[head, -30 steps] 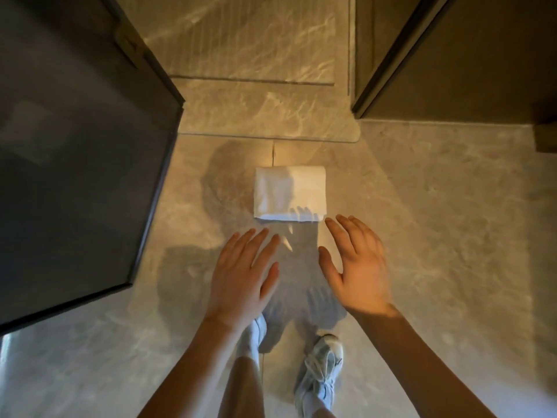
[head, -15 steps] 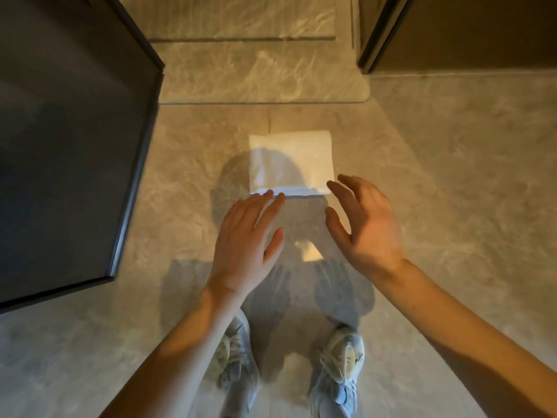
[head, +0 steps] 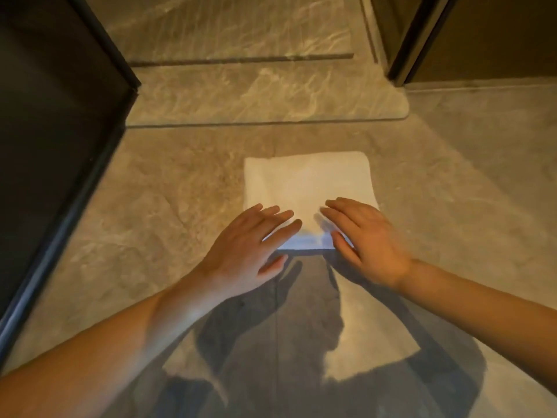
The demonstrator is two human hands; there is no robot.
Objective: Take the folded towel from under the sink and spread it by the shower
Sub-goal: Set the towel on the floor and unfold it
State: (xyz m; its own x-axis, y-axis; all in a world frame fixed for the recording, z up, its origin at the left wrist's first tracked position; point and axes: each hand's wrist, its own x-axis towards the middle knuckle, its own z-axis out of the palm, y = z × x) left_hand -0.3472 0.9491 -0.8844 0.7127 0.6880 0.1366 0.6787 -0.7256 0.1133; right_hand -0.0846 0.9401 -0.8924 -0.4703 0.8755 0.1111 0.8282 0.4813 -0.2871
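A white towel [head: 304, 185], folded into a thick square, lies flat on the grey marble floor just in front of the shower threshold. My left hand [head: 250, 248] is over its near left corner, fingers spread and extended, palm down. My right hand [head: 364, 236] is over the near right corner, fingers also apart. Both hands cover the towel's near edge; I cannot tell whether the fingertips press on the cloth. Neither hand grips anything.
A raised stone shower threshold [head: 265, 98] runs across just beyond the towel. A dark glass panel with a black frame [head: 60, 131] stands on the left. A dark door frame [head: 413, 37] rises at the upper right. Shadows of my arms fall on the floor [head: 467, 191].
Both hands moved forward from short of the towel to over its near edge. The camera came lower and closer, and my shoes dropped out of view.
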